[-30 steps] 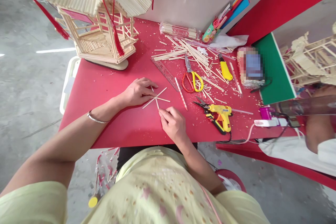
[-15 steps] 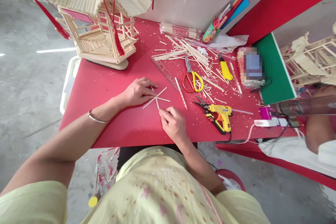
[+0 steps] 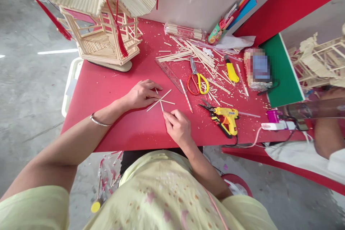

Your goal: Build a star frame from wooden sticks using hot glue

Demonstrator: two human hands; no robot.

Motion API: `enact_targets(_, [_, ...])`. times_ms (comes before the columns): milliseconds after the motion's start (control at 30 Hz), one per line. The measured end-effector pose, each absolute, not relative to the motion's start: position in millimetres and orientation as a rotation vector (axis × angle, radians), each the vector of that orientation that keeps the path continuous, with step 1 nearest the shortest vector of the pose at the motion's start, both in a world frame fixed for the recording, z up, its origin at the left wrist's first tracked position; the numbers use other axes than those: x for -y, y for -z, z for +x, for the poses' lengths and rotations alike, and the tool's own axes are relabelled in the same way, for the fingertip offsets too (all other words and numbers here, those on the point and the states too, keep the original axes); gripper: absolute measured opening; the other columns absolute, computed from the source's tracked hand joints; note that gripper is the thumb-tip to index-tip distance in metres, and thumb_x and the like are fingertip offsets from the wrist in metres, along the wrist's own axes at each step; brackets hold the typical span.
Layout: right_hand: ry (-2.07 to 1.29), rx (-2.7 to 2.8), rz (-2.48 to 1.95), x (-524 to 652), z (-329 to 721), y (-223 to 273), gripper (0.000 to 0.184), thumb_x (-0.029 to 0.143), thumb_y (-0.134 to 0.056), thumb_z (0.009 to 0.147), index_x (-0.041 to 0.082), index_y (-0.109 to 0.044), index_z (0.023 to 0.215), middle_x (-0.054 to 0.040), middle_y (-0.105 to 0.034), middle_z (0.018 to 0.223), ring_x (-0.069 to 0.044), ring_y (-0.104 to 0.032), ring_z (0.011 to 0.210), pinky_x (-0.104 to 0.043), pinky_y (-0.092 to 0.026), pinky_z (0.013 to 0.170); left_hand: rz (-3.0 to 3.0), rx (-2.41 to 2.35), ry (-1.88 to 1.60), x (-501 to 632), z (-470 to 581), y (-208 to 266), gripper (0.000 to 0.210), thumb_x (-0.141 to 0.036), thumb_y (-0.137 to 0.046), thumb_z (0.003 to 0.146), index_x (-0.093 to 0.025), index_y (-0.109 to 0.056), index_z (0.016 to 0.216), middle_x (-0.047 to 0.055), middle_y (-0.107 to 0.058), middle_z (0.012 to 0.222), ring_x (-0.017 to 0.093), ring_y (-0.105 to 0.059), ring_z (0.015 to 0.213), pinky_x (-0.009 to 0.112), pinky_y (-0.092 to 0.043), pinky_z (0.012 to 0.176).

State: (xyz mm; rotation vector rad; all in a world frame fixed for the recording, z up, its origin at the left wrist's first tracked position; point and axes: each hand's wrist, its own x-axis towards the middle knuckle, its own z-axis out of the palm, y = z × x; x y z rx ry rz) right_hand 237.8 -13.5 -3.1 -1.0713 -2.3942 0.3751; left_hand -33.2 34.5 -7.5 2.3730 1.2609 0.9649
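Note:
Thin wooden sticks [image 3: 167, 102] lie crossed as a small star on the red table [image 3: 129, 129]. At the centre of the star, the fingertips of my left hand [image 3: 144, 93] are closed on the sticks, and its palm rests low over the table. My right hand [image 3: 178, 125] pinches the near end of one wooden stick of the star between thumb and forefinger. A red-and-white pencil-like stick [image 3: 185, 96] lies just right of the star. How the sticks join is partly hidden by my left fingers.
A stick-built pavilion model [image 3: 105, 43] with red tassels stands at left. Scissors [image 3: 199, 82], a ruler [image 3: 169, 73], a yellow cutter [image 3: 231, 70], pliers [image 3: 219, 124], a glue gun [image 3: 229, 116] and loose sticks [image 3: 199, 54] lie beyond and right. Another person's arm [image 3: 327, 133] is at far right.
My hands and the star of sticks keep their places. Only the other person's arm at far right shifts slightly.

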Motion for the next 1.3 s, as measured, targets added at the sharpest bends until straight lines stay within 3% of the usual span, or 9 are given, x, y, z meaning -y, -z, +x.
enact_targets(1300, [-0.387,2.394,-1.063,13.1,238.1,2.9,0.027,0.021,-0.058,0.106,0.026,-0.079,0.121,-0.0053,-0.069,0.093,-0.016,-0.064,0.084,-0.027,-0.05,0.078,2.367,-1.269,-0.981,-33.4,-32.6,8.2,0.029,-0.046,-0.062,0.102,-0.03,-0.087,0.102,0.011,-0.077,0.126,0.026,-0.07,0.111,0.043,-0.055,0.097])
